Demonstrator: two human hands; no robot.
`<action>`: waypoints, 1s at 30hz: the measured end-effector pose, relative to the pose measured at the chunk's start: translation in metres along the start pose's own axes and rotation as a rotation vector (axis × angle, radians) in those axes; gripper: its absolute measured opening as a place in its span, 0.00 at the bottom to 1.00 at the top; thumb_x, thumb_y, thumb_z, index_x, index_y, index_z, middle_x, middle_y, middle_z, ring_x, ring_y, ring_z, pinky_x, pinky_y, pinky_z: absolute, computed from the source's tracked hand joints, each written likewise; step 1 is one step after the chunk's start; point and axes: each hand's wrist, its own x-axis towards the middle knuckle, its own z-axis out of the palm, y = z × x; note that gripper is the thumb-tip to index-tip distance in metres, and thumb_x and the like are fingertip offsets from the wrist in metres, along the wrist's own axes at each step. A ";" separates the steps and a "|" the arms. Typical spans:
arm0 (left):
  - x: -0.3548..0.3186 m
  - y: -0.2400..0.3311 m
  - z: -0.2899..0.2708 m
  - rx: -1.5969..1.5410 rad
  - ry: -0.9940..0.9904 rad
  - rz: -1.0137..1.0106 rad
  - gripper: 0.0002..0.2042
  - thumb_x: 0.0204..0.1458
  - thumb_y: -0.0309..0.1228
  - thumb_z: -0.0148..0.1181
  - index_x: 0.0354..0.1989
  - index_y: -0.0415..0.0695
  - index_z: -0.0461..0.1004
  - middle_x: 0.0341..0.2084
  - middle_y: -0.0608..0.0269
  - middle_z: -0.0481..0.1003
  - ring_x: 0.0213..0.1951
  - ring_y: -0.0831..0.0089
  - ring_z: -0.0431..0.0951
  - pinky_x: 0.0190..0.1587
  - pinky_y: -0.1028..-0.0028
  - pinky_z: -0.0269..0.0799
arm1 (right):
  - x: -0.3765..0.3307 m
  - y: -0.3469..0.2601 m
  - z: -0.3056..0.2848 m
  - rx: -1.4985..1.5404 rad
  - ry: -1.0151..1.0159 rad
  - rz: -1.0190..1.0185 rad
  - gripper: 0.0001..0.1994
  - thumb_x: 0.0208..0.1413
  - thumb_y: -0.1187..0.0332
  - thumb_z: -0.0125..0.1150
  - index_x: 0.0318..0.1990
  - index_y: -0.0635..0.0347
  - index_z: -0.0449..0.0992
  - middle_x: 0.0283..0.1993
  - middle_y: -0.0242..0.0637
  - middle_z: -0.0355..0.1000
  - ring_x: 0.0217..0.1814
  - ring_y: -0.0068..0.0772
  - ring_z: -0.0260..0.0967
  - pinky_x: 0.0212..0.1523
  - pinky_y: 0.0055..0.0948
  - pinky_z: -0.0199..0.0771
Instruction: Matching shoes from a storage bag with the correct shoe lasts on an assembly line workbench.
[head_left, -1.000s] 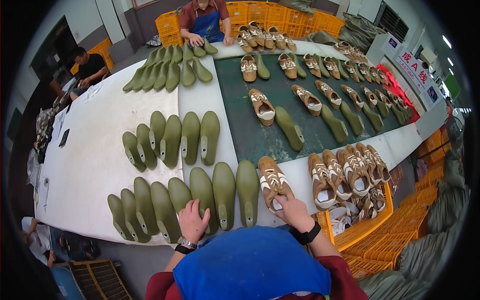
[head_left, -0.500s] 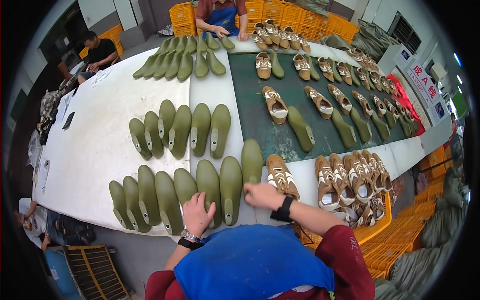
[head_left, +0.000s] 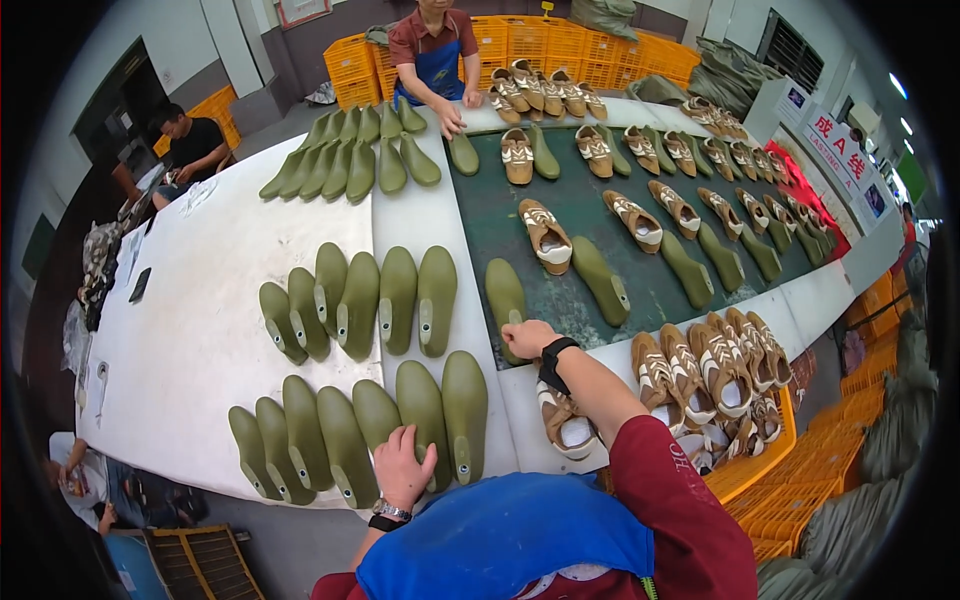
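Right grip on last; crate apparently holds shoes.

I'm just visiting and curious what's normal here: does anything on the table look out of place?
One thing: a flat black object, perhaps a phone, lies on the white tabletop, apart from the green foot-shaped forms and brown shoes. It looks odd because those sit in rough rows. I see nothing spilled.

Right arm stretched forward, right hand curled; left hand lower, back up, thumb apart.
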 end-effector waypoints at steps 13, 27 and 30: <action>-0.001 -0.002 0.004 0.005 0.025 0.010 0.20 0.42 0.39 0.60 0.43 0.42 0.72 0.39 0.55 0.73 0.37 0.57 0.73 0.40 0.63 0.66 | -0.007 0.000 -0.003 -0.020 -0.034 0.037 0.06 0.46 0.69 0.50 0.32 0.49 0.70 0.32 0.43 0.73 0.38 0.49 0.71 0.36 0.45 0.68; -0.009 0.004 0.000 0.062 -0.001 -0.023 0.20 0.47 0.43 0.57 0.45 0.45 0.73 0.41 0.54 0.74 0.39 0.55 0.74 0.43 0.62 0.68 | -0.161 -0.016 -0.033 0.093 -0.069 0.007 0.13 0.46 0.63 0.56 0.40 0.53 0.75 0.37 0.43 0.73 0.38 0.46 0.72 0.35 0.42 0.71; -0.007 0.010 -0.014 0.055 -0.127 -0.110 0.24 0.50 0.48 0.55 0.50 0.45 0.71 0.42 0.53 0.75 0.43 0.54 0.74 0.47 0.63 0.68 | -0.226 -0.013 -0.012 0.036 -0.149 -0.051 0.20 0.43 0.57 0.62 0.44 0.53 0.74 0.38 0.43 0.73 0.38 0.45 0.72 0.35 0.41 0.71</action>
